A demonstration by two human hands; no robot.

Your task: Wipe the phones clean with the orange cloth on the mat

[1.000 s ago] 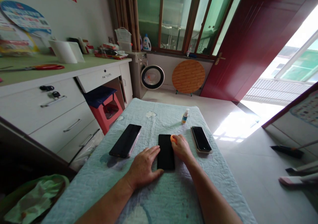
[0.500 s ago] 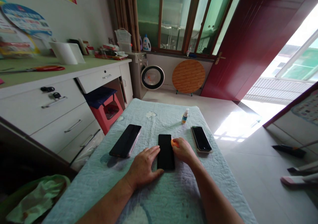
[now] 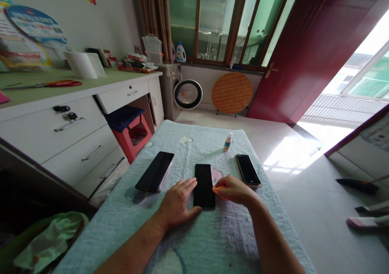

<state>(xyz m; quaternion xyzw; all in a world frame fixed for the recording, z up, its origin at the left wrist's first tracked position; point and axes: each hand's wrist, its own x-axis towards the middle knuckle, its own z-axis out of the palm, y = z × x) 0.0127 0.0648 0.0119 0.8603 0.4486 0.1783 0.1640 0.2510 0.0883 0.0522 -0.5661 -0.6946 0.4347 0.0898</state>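
Note:
A black smartphone [image 3: 204,187] lies face up, its screen dark, on the pale blue quilted cover [image 3: 188,241]. Along its left edge rests my left hand [image 3: 178,201], fingers stretched out and the thumb apart at the lower left corner. My right hand [image 3: 232,189] is closed on a small orange piece [image 3: 217,190], which touches the phone's right edge; its kind is mostly hidden by the fingers. A larger dark phone or tablet [image 3: 155,172] lies to the left. To the right is another phone [image 3: 248,169] on a light case or box. Behind stands a small spray bottle [image 3: 227,142].
On the left, a white desk [image 3: 73,132] holds a paper roll [image 3: 80,65] and a red-handled tool [image 3: 63,84]. A red stool [image 3: 133,136] stands by the desk, a lined bin [image 3: 51,241] at lower left. A washing machine [image 3: 170,89] has its door open.
My right hand has slid the orange piece down along the phone's right edge toward me, and the wrist has swung outward. My left hand and the phone stay put.

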